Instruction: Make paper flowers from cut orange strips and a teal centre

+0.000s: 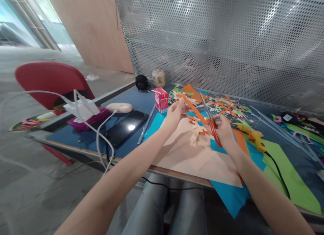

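Observation:
My left hand (176,113) pinches an orange paper strip (193,108) that slants down toward my right hand (223,127). In my right hand is a pair of scissors (214,132) with red-orange handles, its blades pointing up and away beside the strip. Whether the blades touch the strip, I cannot tell. Beneath both hands lie peach paper sheets (177,150), with small orange and peach cut pieces (197,132) on top. Blue paper (227,194) sticks out under the peach sheets and hangs over the table's front edge.
A yellow glue gun (254,137) rests on green paper (291,171) at right. Behind my hands are paper scraps (225,107) and a pink drink carton (161,99). Leftward lie a phone (128,127), a white cabled device (119,108) and a purple tissue box (87,120).

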Demonstrator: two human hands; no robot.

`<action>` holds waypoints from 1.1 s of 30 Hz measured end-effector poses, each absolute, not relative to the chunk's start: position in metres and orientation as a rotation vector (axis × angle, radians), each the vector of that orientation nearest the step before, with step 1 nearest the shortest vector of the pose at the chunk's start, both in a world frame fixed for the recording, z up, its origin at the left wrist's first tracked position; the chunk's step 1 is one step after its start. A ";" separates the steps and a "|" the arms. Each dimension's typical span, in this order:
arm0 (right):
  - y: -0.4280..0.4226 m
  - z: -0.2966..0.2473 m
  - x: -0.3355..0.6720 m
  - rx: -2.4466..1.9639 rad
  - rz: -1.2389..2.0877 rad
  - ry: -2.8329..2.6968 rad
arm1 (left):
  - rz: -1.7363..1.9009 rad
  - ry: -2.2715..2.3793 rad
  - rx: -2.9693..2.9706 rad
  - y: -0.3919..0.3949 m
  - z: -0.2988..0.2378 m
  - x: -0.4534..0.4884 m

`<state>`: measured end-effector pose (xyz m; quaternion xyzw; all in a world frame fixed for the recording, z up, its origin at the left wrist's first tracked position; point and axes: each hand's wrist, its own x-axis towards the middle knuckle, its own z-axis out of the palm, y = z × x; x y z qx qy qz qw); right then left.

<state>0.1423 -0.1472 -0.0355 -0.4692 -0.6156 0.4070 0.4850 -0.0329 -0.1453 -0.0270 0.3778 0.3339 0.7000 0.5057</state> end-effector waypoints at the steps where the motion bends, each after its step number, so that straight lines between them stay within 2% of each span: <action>1: -0.147 -0.033 0.142 -1.152 1.016 -1.476 | 1.596 0.811 0.948 -0.147 -0.027 -0.031; 5: -0.148 -0.028 0.142 -1.172 1.076 -1.440 | 1.296 0.900 1.203 -0.152 -0.031 -0.026; 15: -0.155 -0.027 0.140 -1.153 1.150 -1.456 | 1.126 0.839 1.302 -0.153 -0.034 -0.026; 28: -0.158 -0.021 0.138 -1.146 1.154 -1.449 | 1.127 0.809 1.393 -0.153 -0.037 -0.025; 33: -0.160 -0.020 0.137 -1.154 1.110 -1.505 | 1.276 0.839 1.454 -0.152 -0.034 -0.024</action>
